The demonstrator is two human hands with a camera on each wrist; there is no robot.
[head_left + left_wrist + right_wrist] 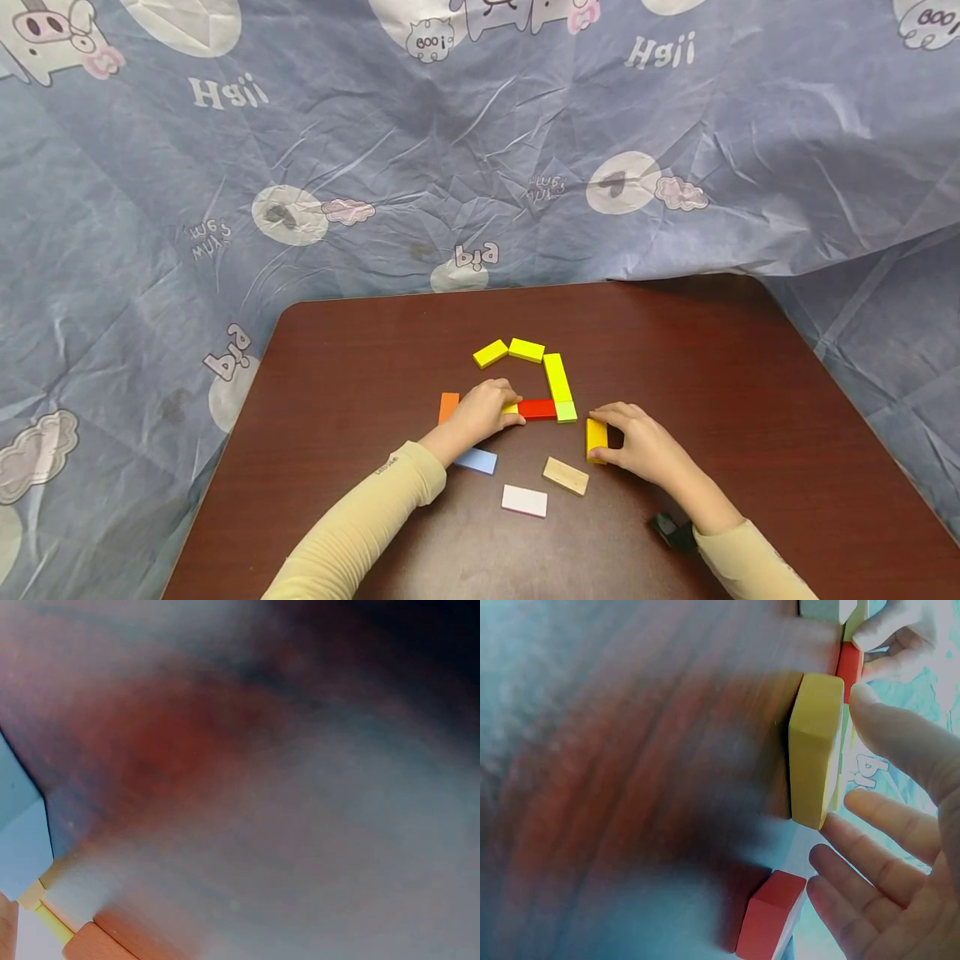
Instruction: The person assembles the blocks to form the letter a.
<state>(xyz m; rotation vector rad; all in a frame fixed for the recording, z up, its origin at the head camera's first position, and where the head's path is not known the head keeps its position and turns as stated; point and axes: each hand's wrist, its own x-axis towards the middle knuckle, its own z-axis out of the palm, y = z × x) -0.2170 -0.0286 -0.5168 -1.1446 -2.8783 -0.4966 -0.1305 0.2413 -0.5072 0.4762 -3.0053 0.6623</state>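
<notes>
My left hand pinches a small yellow block, mostly hidden by the fingers, at the left end of a red block. A light green block adjoins the red one, and a yellow strip runs up from it. Thumb and fingers of my right hand hold a deeper yellow block by its two ends, right of that row. The right wrist view shows this yellow block close, with a red block lying near the fingers. The left wrist view is mostly blurred.
Two yellow blocks, one tilted and one flatter, lie at the back. Nearer are an orange block, a blue block, a wooden block and a white block. A black object sits by the right wrist.
</notes>
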